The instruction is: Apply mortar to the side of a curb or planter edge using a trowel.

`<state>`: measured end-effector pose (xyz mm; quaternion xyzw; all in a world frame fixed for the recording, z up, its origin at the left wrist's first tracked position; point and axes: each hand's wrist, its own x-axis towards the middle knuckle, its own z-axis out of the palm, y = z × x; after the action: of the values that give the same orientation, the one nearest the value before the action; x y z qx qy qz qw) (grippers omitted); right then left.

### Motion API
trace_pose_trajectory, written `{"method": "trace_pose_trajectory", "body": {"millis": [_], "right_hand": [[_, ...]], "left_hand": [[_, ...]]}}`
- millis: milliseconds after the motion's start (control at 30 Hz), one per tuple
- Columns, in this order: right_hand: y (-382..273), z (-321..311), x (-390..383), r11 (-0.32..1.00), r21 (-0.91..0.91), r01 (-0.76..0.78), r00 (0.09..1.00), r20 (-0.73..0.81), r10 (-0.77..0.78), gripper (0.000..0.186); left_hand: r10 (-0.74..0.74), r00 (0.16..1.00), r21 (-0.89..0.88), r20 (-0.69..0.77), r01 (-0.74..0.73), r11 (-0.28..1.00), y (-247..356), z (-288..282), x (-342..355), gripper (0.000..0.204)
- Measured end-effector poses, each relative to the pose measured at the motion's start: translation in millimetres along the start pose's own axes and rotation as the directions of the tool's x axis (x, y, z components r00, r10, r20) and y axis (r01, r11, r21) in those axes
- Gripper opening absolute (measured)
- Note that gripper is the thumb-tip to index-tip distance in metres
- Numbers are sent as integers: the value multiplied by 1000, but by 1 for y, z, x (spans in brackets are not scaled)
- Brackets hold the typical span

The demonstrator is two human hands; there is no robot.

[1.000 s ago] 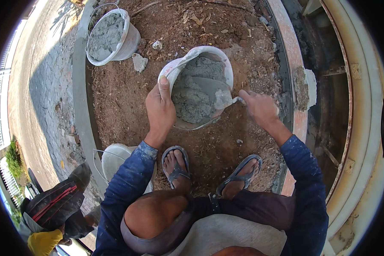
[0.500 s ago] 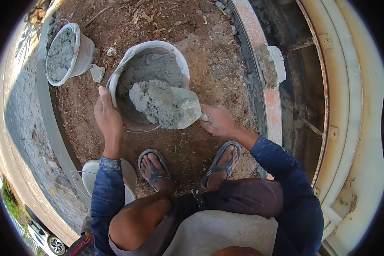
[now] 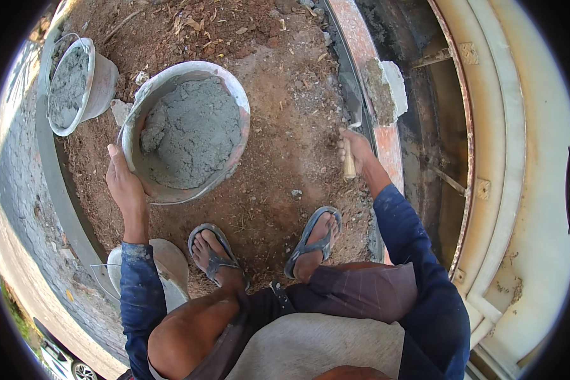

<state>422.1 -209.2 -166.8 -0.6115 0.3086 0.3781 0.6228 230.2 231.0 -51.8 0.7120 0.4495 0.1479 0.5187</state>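
Trowel (image 3: pixel 351 98) in my right hand (image 3: pixel 359 151) pointed away from me, its long axis running roughly alongside the low pinkish wall (image 3: pixel 386 142), with the wooden handle (image 3: pixel 349 167) ending toward my body. My fingers were clamped around that handle. The blade lay over the grey strip (image 3: pixel 375 244) bordering the wall; whether it touched, I could not tell.

The large bucket (image 3: pixel 242 104) on my left held grey mortar (image 3: pixel 193 133) below its rim. Beyond it, the smaller bucket (image 3: pixel 104 85) was filled nearly to the brim with mortar. A third bucket (image 3: pixel 174 269) sat partly behind my left sleeve (image 3: pixel 139 285).

My left hand (image 3: pixel 126 187) was at the large bucket's side, thumb upright beside the rim; its fingers were hidden, so I could not tell their grip. My right arm reached outward, elbow bent.
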Motion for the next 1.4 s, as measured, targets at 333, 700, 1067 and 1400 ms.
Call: {"method": "trace_pose_trajectory", "body": {"millis": [333,700,1067,1400], "right_hand": [[24,1,-22,983,-10,181,979,-88,-181,17],[79,20,-52,965,-3,264,934,-249,-256,19],[50,12,-1,908,-263,325,909,-177,-377,21],[59,44,-23,949,26,316,918,-262,-298,21]], "left_hand": [[-12,1000,4,-2,12,1000,3,0,-4,59],[-27,1000,-51,-6,27,998,1,-4,-1,57],[12,1000,-29,-18,-13,999,-2,1,-3,58],[47,998,-8,-43,-48,999,-4,3,-4,59]]}}
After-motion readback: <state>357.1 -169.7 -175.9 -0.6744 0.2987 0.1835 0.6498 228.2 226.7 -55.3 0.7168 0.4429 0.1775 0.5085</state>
